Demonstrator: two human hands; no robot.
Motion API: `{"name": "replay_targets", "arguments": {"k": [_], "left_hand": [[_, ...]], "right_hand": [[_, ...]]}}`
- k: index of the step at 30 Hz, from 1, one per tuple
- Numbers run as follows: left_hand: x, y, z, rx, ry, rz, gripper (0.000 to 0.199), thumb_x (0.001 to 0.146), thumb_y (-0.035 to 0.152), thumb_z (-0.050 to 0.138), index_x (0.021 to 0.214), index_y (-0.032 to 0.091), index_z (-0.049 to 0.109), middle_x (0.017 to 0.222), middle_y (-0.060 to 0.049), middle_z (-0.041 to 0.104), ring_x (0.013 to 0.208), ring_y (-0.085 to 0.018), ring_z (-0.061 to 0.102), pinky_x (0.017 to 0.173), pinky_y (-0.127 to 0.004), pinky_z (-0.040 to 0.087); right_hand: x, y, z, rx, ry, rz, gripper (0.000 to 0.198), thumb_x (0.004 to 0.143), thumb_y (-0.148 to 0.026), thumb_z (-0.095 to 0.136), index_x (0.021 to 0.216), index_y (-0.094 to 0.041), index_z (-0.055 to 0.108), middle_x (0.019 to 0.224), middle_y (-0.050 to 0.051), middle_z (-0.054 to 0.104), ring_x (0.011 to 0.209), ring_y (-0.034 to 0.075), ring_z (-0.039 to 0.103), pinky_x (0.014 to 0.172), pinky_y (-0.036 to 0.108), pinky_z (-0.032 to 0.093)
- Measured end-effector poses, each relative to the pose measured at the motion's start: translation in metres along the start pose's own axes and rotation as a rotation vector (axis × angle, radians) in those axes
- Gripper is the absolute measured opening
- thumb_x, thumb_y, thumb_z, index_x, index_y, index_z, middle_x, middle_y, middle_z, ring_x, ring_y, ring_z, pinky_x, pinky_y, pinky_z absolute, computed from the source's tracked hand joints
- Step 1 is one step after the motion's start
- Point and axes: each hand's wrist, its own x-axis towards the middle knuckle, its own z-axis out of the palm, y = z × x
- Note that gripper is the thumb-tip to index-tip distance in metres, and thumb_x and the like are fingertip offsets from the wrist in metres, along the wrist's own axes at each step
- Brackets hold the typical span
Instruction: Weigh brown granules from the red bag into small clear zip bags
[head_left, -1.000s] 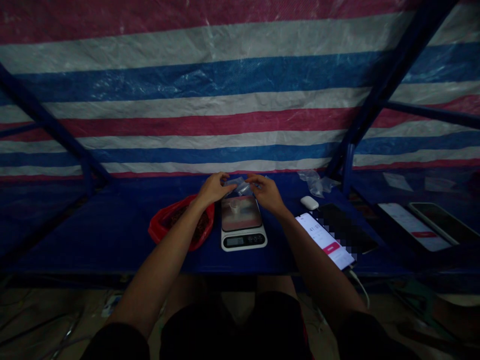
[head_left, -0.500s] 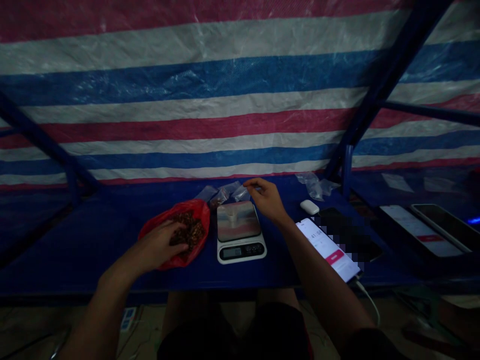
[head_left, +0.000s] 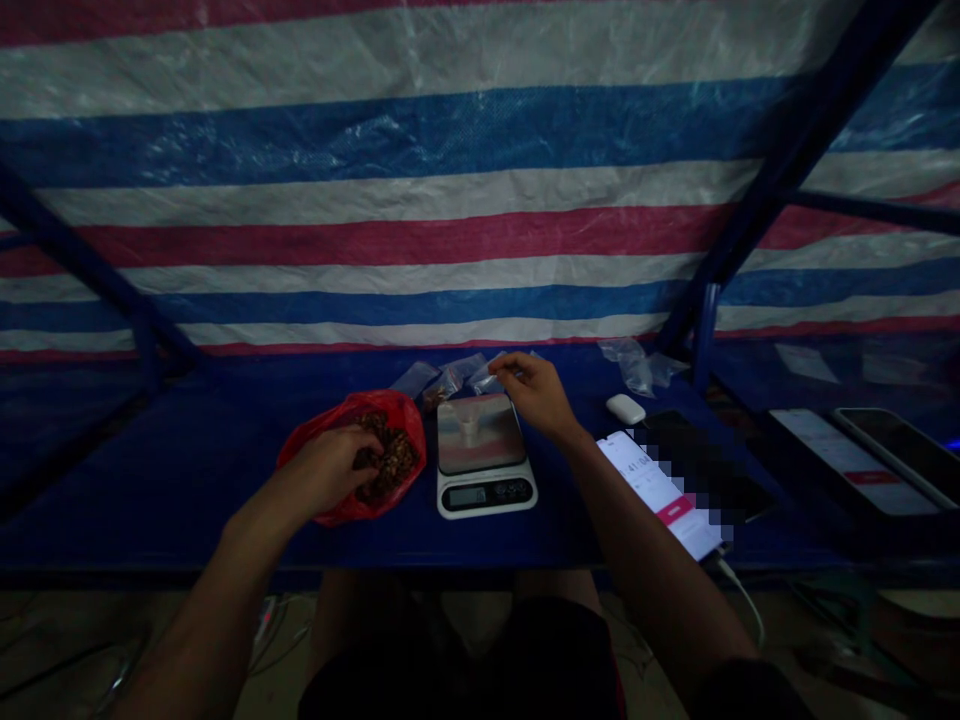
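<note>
An opened red plastic bag (head_left: 409,490) lies on the blue table, filled with small, mottled brown pieces (head_left: 397,462) whose kind is too dark to tell. Reaching in from the left, my left hand (head_left: 337,465) has its fingers curled among those pieces. A white digital scale (head_left: 487,495) stands to the right of the bag, and a small, pale, cup-like shape (head_left: 469,425) shows on its metal plate. Behind the scale's right corner, my right hand (head_left: 536,392) has its fingers and thumb drawn together beside a clear zip bag (head_left: 484,375). Whatever is between those fingertips is too small to make out.
More clear bags (head_left: 448,385) lie behind the scale, one with brown contents. On the right are crumpled clear plastic (head_left: 634,365), a white earbud case (head_left: 625,409), a lit phone (head_left: 660,495) on a cable and more phones (head_left: 847,465). Blue frame bars (head_left: 739,245) slant before striped sheeting.
My left hand has shifted slightly up and right in the bag, and its fingers have curled in more. My right hand stays by the clear bags. The view has shifted a little.
</note>
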Motion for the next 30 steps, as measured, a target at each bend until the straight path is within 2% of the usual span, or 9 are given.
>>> {"name": "replay_targets", "arguments": {"k": [2, 5, 12, 18, 20, 23, 25, 27, 30], "left_hand": [[0.000, -0.002, 0.001, -0.021, -0.011, 0.003, 0.025, 0.074, 0.032, 0.061, 0.088, 0.027, 0.081, 0.107, -0.007, 0.080, 0.100, -0.030, 0.073, 0.091, -0.039, 0.052], [-0.001, -0.005, -0.001, -0.019, 0.047, -0.017, 0.027, 0.078, 0.037, 0.056, 0.083, 0.028, 0.081, 0.103, -0.007, 0.081, 0.098, -0.031, 0.073, 0.091, -0.040, 0.052], [-0.007, -0.003, -0.016, -0.032, 0.117, -0.014, 0.029, 0.082, 0.045, 0.058, 0.092, 0.033, 0.081, 0.104, -0.003, 0.081, 0.095, -0.029, 0.073, 0.088, -0.037, 0.054], [-0.007, -0.006, 0.000, -0.129, 0.138, 0.008, 0.026, 0.083, 0.043, 0.061, 0.094, 0.031, 0.081, 0.106, -0.003, 0.080, 0.100, -0.027, 0.073, 0.092, -0.037, 0.054], [-0.009, -0.006, 0.001, -0.134, 0.142, 0.011, 0.026, 0.083, 0.042, 0.062, 0.095, 0.029, 0.081, 0.107, -0.003, 0.080, 0.101, -0.027, 0.073, 0.094, -0.038, 0.053], [-0.012, -0.001, -0.004, -0.127, 0.128, 0.031, 0.025, 0.085, 0.041, 0.061, 0.096, 0.028, 0.080, 0.107, -0.004, 0.080, 0.099, -0.027, 0.073, 0.092, -0.037, 0.053], [-0.014, 0.003, -0.008, -0.128, 0.120, 0.044, 0.024, 0.086, 0.038, 0.060, 0.095, 0.028, 0.079, 0.105, -0.004, 0.080, 0.096, -0.026, 0.073, 0.088, -0.036, 0.054], [-0.016, 0.006, -0.011, -0.142, 0.120, 0.058, 0.022, 0.086, 0.036, 0.060, 0.094, 0.027, 0.079, 0.102, -0.003, 0.080, 0.093, -0.025, 0.074, 0.086, -0.034, 0.054], [-0.019, 0.008, -0.012, -0.157, 0.135, 0.069, 0.020, 0.087, 0.035, 0.061, 0.094, 0.027, 0.078, 0.101, -0.003, 0.080, 0.091, -0.024, 0.073, 0.085, -0.033, 0.054]], "right_hand": [[0.000, 0.001, 0.000, 0.002, -0.004, 0.007, 0.015, 0.086, -0.024, 0.061, 0.091, -0.019, 0.075, 0.096, 0.006, 0.078, 0.088, 0.022, 0.071, 0.078, 0.034, 0.056], [0.001, 0.001, 0.000, -0.005, -0.007, 0.017, 0.015, 0.086, -0.024, 0.060, 0.090, -0.019, 0.074, 0.094, 0.006, 0.078, 0.088, 0.022, 0.071, 0.077, 0.034, 0.056], [0.000, 0.002, 0.000, -0.017, -0.024, 0.014, 0.016, 0.086, -0.022, 0.060, 0.090, -0.019, 0.075, 0.094, 0.005, 0.078, 0.086, 0.021, 0.071, 0.078, 0.034, 0.055], [0.011, 0.002, 0.003, -0.104, -0.112, 0.078, 0.018, 0.088, -0.030, 0.063, 0.091, -0.017, 0.075, 0.083, 0.006, 0.078, 0.077, 0.021, 0.072, 0.072, 0.033, 0.055], [0.024, 0.001, 0.011, -0.179, -0.162, 0.086, 0.023, 0.089, -0.037, 0.064, 0.085, -0.018, 0.076, 0.079, 0.007, 0.077, 0.072, 0.021, 0.071, 0.067, 0.032, 0.053], [0.046, -0.001, 0.030, -0.368, -0.321, 0.044, 0.027, 0.084, -0.043, 0.072, 0.070, -0.020, 0.075, 0.066, 0.006, 0.073, 0.060, 0.019, 0.065, 0.061, 0.030, 0.048], [0.060, -0.002, 0.045, -0.494, -0.446, 0.065, 0.024, 0.076, -0.036, 0.079, 0.059, -0.021, 0.071, 0.056, 0.003, 0.067, 0.054, 0.017, 0.060, 0.059, 0.030, 0.046], [0.070, -0.004, 0.059, -0.552, -0.522, 0.098, 0.018, 0.070, -0.025, 0.081, 0.056, -0.022, 0.069, 0.055, 0.002, 0.066, 0.052, 0.017, 0.060, 0.059, 0.029, 0.045], [0.077, -0.005, 0.071, -0.542, -0.514, 0.091, 0.010, 0.071, -0.014, 0.076, 0.064, -0.021, 0.073, 0.065, 0.003, 0.072, 0.061, 0.019, 0.065, 0.061, 0.028, 0.046]]}}
